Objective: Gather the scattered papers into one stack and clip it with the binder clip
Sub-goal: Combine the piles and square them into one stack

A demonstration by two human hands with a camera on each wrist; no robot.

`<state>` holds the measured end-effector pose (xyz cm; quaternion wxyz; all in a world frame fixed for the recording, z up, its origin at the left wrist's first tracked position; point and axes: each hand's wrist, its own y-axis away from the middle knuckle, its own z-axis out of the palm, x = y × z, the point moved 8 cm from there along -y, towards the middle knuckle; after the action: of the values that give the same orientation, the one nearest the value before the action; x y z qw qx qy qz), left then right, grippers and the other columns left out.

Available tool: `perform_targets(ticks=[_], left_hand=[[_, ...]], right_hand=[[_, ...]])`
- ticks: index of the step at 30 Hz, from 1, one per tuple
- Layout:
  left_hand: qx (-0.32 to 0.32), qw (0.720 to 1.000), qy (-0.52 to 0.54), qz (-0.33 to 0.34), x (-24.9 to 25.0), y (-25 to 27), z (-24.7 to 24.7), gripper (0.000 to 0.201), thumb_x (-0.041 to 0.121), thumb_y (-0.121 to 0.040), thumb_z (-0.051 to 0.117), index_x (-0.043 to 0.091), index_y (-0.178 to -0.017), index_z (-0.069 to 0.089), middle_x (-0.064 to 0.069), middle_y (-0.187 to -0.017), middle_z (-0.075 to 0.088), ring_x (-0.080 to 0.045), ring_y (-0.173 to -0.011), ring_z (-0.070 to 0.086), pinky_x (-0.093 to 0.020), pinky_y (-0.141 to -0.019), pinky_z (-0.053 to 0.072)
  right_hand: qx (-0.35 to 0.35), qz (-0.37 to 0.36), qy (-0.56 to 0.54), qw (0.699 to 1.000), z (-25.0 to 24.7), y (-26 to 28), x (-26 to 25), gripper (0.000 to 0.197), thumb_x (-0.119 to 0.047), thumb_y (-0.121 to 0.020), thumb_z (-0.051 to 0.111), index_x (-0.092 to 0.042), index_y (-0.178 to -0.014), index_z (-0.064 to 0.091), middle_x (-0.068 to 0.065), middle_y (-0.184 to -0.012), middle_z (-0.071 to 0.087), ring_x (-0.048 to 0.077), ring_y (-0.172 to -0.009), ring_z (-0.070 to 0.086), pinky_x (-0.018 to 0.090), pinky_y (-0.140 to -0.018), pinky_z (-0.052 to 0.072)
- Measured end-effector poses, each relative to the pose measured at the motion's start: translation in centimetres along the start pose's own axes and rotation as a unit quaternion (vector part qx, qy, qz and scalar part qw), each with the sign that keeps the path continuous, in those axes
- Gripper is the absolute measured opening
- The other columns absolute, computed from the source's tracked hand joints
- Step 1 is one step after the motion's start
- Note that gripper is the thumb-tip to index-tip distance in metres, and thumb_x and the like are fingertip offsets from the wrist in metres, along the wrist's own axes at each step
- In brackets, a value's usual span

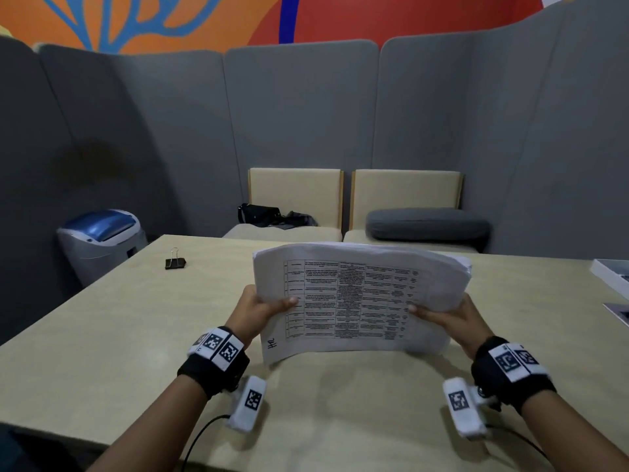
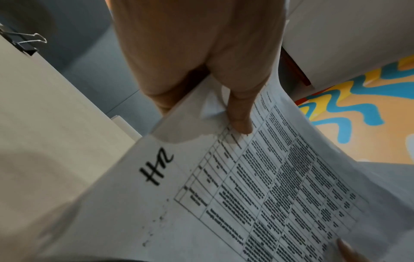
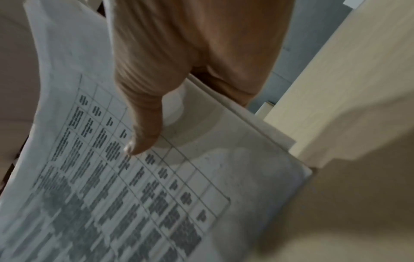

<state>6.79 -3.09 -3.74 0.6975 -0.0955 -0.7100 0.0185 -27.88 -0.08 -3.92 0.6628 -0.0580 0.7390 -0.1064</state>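
Observation:
A stack of papers (image 1: 357, 298) printed with a table stands on its lower edge on the table, its top bowing away from me. My left hand (image 1: 262, 310) grips its left side, thumb on the front sheet. My right hand (image 1: 449, 315) grips the right side the same way. The left wrist view shows the thumb of my left hand (image 2: 240, 113) pressed on the stack of papers (image 2: 257, 186). In the right wrist view the thumb of my right hand (image 3: 143, 127) lies on the stack of papers (image 3: 139, 186). A black binder clip (image 1: 175, 262) lies alone at the table's far left, also seen as the binder clip (image 2: 22, 42).
The beige table (image 1: 119, 328) stretches around the stack. White items (image 1: 612, 272) lie at its right edge. A grey and blue bin (image 1: 102, 241) stands past the left corner. Beyond the table are cream seats with a black bag (image 1: 258, 212) and a grey cushion (image 1: 427, 224).

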Motion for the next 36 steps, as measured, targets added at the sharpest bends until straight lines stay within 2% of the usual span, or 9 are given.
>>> perform_targets(ticks=[4, 7, 11, 15, 19, 26, 28, 31, 36], left_hand=[[-0.010, 1.000, -0.015, 0.002, 0.3, 0.0, -0.1, 0.030, 0.001, -0.079, 0.074, 0.002, -0.109, 0.069, -0.013, -0.104, 0.075, -0.029, -0.094, 0.072, -0.034, -0.075, 0.061], [-0.017, 1.000, -0.016, -0.003, 0.2, 0.2, 0.0, 0.030, 0.001, -0.079, 0.075, 0.003, -0.109, 0.069, -0.013, -0.105, 0.075, -0.030, -0.096, 0.072, -0.040, -0.081, 0.060], [-0.036, 0.999, -0.017, -0.001, 0.3, 0.5, 0.4, 0.037, 0.000, -0.077, 0.076, 0.002, -0.113, 0.067, -0.014, -0.108, 0.074, -0.030, -0.098, 0.071, -0.044, -0.083, 0.059], [-0.043, 0.999, -0.008, -0.004, 0.4, 1.0, 0.5, 0.039, -0.007, -0.074, 0.075, 0.000, -0.111, 0.067, -0.016, -0.107, 0.074, -0.031, -0.098, 0.071, -0.037, -0.078, 0.060], [-0.045, 0.999, -0.015, -0.004, 0.2, 1.0, 0.3, 0.040, -0.008, -0.074, 0.075, -0.002, -0.113, 0.066, -0.017, -0.109, 0.073, -0.031, -0.100, 0.070, -0.041, -0.083, 0.059], [-0.045, 0.998, -0.035, -0.024, 0.1, 0.6, -0.4, 0.040, 0.008, -0.071, 0.083, -0.004, -0.107, 0.070, -0.017, -0.104, 0.074, -0.029, -0.094, 0.071, -0.035, -0.079, 0.059], [-0.028, 0.997, -0.056, -0.036, -0.3, 0.3, -1.9, 0.052, 0.025, -0.059, 0.088, -0.003, -0.100, 0.073, -0.021, -0.099, 0.074, -0.030, -0.093, 0.070, -0.041, -0.080, 0.056], [0.014, 1.000, 0.015, -0.024, 0.3, 0.2, -3.6, 0.047, 0.016, -0.063, 0.087, -0.004, -0.102, 0.070, -0.016, -0.096, 0.075, -0.040, -0.104, 0.068, -0.051, -0.090, 0.052], [-0.047, 0.987, 0.144, 0.062, 6.5, 0.2, 0.2, 0.085, 0.032, -0.063, 0.087, -0.007, -0.130, 0.051, -0.024, -0.128, 0.060, -0.039, -0.114, 0.059, -0.056, -0.098, 0.048]], right_hand=[[0.099, -0.102, 0.071, 0.987, -2.3, -0.2, -6.2, 0.121, -0.073, -0.039, 0.085, -0.026, -0.142, 0.043, 0.007, -0.143, 0.055, 0.019, -0.131, 0.052, 0.045, -0.111, 0.041], [0.162, -0.260, 0.241, 0.921, -0.5, 0.8, -15.8, 0.117, -0.065, -0.056, 0.081, -0.028, -0.150, 0.024, 0.004, -0.158, 0.032, 0.014, -0.145, 0.030, 0.034, -0.117, 0.027], [0.033, -0.381, 0.516, 0.767, 10.3, 1.7, -20.2, 0.118, -0.068, -0.072, 0.066, -0.008, -0.157, 0.011, 0.010, -0.165, 0.013, 0.026, -0.153, 0.010, 0.045, -0.124, 0.015], [-0.176, -0.248, 0.682, 0.665, 17.3, 0.3, -13.2, 0.109, -0.061, -0.083, 0.061, -0.009, -0.156, 0.000, 0.014, -0.164, 0.014, 0.029, -0.151, 0.016, 0.047, -0.122, 0.018], [-0.150, -0.240, 0.647, 0.709, 17.7, -1.2, -14.1, 0.078, -0.048, -0.090, 0.058, -0.014, -0.152, 0.024, 0.008, -0.137, 0.052, 0.026, -0.119, 0.054, 0.043, -0.096, 0.049], [-0.164, -0.212, 0.628, 0.731, 16.4, -2.2, -15.6, 0.016, -0.025, -0.087, 0.066, -0.019, -0.101, 0.069, 0.003, -0.092, 0.067, 0.024, -0.086, 0.065, 0.033, -0.069, 0.051], [-0.130, -0.203, 0.572, 0.784, 14.2, -2.8, -17.4, 0.008, -0.024, -0.083, 0.073, -0.022, -0.091, 0.071, 0.000, -0.084, 0.069, 0.022, -0.081, 0.066, 0.028, -0.065, 0.047], [-0.067, -0.195, 0.426, 0.881, 10.2, -3.4, -19.4, 0.019, -0.026, -0.076, 0.084, -0.031, -0.074, 0.066, -0.012, -0.066, 0.060, 0.009, -0.062, 0.060, 0.010, -0.053, 0.040], [-0.054, -0.155, 0.067, 0.984, 7.3, -3.5, -17.1, 0.031, -0.021, -0.065, 0.084, -0.016, -0.094, 0.073, -0.007, -0.084, 0.077, 0.010, -0.082, 0.075, 0.024, -0.071, 0.059]])
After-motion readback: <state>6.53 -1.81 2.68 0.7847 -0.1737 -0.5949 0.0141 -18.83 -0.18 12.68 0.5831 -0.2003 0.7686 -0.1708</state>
